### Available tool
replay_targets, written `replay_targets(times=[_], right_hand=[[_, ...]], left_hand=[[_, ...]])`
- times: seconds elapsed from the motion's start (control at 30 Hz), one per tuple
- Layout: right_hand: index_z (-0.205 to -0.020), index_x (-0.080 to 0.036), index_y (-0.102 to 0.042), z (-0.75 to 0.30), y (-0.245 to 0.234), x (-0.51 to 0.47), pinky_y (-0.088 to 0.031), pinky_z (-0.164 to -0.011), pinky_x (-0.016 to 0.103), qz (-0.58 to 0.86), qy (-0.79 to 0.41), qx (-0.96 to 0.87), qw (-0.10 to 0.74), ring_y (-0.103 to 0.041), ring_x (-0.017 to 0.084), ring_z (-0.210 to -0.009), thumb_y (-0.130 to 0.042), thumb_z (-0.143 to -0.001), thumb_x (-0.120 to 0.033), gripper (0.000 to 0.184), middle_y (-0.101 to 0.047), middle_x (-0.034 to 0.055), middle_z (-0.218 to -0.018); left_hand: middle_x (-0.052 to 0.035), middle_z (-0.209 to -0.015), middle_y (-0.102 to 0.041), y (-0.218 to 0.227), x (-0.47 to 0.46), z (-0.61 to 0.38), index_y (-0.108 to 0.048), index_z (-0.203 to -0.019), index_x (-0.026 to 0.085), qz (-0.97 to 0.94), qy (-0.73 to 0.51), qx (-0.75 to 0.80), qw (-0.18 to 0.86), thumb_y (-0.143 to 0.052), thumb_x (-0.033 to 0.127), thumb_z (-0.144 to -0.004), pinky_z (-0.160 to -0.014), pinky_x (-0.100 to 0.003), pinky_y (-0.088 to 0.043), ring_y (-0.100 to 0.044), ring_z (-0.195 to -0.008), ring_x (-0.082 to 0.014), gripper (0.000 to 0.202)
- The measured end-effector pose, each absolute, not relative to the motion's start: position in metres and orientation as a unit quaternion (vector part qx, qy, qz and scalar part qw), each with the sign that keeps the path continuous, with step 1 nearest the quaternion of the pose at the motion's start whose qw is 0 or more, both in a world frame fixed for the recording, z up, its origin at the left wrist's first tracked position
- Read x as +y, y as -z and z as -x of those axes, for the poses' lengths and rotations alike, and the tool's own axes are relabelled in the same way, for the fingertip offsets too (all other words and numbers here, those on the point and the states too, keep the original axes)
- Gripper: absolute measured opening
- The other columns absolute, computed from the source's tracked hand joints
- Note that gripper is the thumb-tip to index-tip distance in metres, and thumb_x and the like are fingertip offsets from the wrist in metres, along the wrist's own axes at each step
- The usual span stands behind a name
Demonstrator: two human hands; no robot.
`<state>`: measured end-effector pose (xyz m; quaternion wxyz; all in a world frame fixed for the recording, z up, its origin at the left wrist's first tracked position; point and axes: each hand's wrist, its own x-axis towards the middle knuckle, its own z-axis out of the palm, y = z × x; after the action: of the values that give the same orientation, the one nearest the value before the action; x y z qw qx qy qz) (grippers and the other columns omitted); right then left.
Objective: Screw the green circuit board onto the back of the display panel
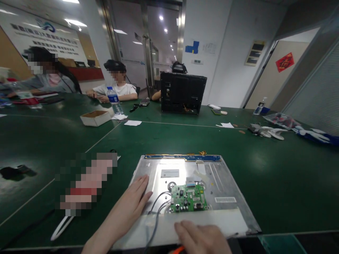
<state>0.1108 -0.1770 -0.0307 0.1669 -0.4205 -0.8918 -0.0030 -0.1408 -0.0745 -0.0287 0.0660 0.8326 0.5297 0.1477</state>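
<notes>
An LCD panel [227, 183] lies back side up on the table before me. A green circuit board [188, 197] sits at its middle, with grey cables [156, 218] running off to the left and down. Along the far edge runs a narrow blue circuit strip [169, 157]. My left hand [134, 197] rests flat on the panel's left side, fingers stretched out. Over the white strip [227, 218] at the near edge, my right hand [202, 238] is curled. A sliver of an orange object [178, 250] shows under it, mostly cut off by the frame.
A pixelated flat item with a white strap [62, 227] lies left of the panel. Farther off are a cardboard box [96, 118], a water bottle [113, 100] and a black monitor casing [182, 93]. White gloves [272, 132] lie at right. Other people sit across the table.
</notes>
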Motion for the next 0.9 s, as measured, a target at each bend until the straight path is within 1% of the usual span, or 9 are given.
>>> replay_targets(times=[0.03, 0.07, 0.1, 0.17, 0.3, 0.47, 0.63, 0.77, 0.9], right_hand=[[-0.116, -0.019, -0.057, -0.128, 0.023, -0.174, -0.049, -0.045, 0.024, 0.45, 0.008, -0.877, 0.17, -0.067, 0.02, -0.061, -0.057, -0.081, -0.039, 0.041, -0.071, 0.011, -0.1], [-0.117, -0.018, -0.057, -0.143, 0.016, -0.17, -0.052, -0.052, 0.027, 0.501, 0.007, -0.85, 0.16, -0.069, 0.022, -0.07, -0.059, -0.079, -0.039, 0.043, -0.069, 0.012, -0.104], [-0.115, -0.02, -0.058, -0.157, 0.012, -0.167, -0.053, -0.056, 0.028, 0.552, 0.007, -0.821, 0.147, -0.069, 0.023, -0.075, -0.058, -0.079, -0.034, 0.039, -0.068, 0.0114, -0.108], [-0.116, -0.022, -0.058, -0.179, 0.011, -0.159, -0.054, -0.061, 0.03, 0.61, 0.003, -0.785, 0.112, -0.069, 0.023, -0.08, -0.052, -0.083, -0.028, 0.034, -0.062, 0.0109, -0.12], [-0.125, -0.023, -0.052, -0.199, 0.022, -0.147, -0.055, -0.066, 0.033, 0.656, -0.01, -0.749, 0.09, -0.067, 0.024, -0.09, -0.044, -0.088, -0.033, 0.039, -0.052, 0.0117, -0.134], [-0.121, -0.021, -0.056, -0.194, 0.022, -0.133, -0.052, -0.077, 0.035, 0.67, -0.042, -0.735, 0.099, -0.064, 0.023, -0.097, -0.042, -0.09, -0.037, 0.037, -0.054, 0.0111, -0.131], [-0.118, -0.023, -0.058, -0.188, 0.008, -0.109, -0.05, -0.079, 0.033, 0.647, -0.065, -0.752, 0.11, -0.062, 0.023, -0.098, -0.047, -0.089, -0.037, 0.034, -0.054, 0.0097, -0.128], [-0.121, -0.024, -0.055, -0.178, -0.002, -0.089, -0.047, -0.075, 0.03, 0.62, -0.08, -0.773, 0.11, -0.063, 0.021, -0.092, -0.05, -0.087, -0.029, 0.034, -0.057, 0.0083, -0.12], [-0.102, -0.022, -0.061, -0.167, -0.007, -0.078, -0.044, -0.07, 0.026, 0.591, -0.096, -0.797, 0.079, -0.062, 0.018, -0.083, -0.052, -0.086, -0.022, 0.019, -0.062, 0.005, -0.104]], left_hand=[[-0.0139, -0.14, -0.044, 0.03, -0.073, 0.145, -0.043, -0.136, 0.008, -0.832, -0.139, 0.534, 0.06, -0.03, 0.049, -0.094, -0.106, -0.045, -0.036, -0.041, -0.129, -0.0279, 0.06], [-0.0141, -0.14, -0.044, 0.031, -0.07, 0.148, -0.043, -0.136, 0.008, -0.833, -0.132, 0.535, 0.055, -0.03, 0.05, -0.094, -0.106, -0.045, -0.036, -0.041, -0.13, -0.0282, 0.061], [-0.0143, -0.14, -0.044, 0.032, -0.068, 0.152, -0.044, -0.136, 0.008, -0.832, -0.13, 0.537, 0.047, -0.03, 0.05, -0.093, -0.106, -0.045, -0.036, -0.041, -0.129, -0.0282, 0.061], [-0.0136, -0.14, -0.044, 0.036, -0.064, 0.158, -0.044, -0.135, 0.01, -0.834, -0.137, 0.534, 0.027, -0.032, 0.05, -0.093, -0.107, -0.044, -0.036, -0.042, -0.129, -0.0276, 0.06], [-0.0161, -0.14, -0.044, 0.04, -0.055, 0.163, -0.046, -0.134, 0.007, -0.833, -0.139, 0.536, 0.006, -0.034, 0.052, -0.091, -0.106, -0.046, -0.037, -0.042, -0.128, -0.0297, 0.063], [-0.0174, -0.139, -0.045, 0.036, -0.04, 0.164, -0.047, -0.132, 0.005, -0.833, -0.109, 0.542, 0.001, -0.03, 0.052, -0.09, -0.106, -0.047, -0.037, -0.042, -0.129, -0.0307, 0.065], [-0.0192, -0.13, -0.053, 0.018, -0.032, 0.152, -0.053, -0.123, 0.005, -0.818, -0.101, 0.567, 0.003, -0.038, 0.045, -0.086, -0.102, -0.048, -0.039, -0.047, -0.123, -0.0334, 0.057], [-0.0129, -0.117, -0.06, -0.009, -0.043, 0.134, -0.059, -0.112, 0.016, -0.838, -0.137, 0.526, 0.042, -0.037, 0.031, -0.089, -0.093, -0.042, -0.045, -0.058, -0.107, -0.0269, 0.036], [-0.0053, -0.099, -0.065, -0.026, -0.052, 0.128, -0.06, -0.098, 0.021, -0.866, -0.152, 0.45, 0.156, -0.042, 0.026, -0.087, -0.079, -0.031, -0.049, -0.062, -0.091, -0.02, 0.022]])
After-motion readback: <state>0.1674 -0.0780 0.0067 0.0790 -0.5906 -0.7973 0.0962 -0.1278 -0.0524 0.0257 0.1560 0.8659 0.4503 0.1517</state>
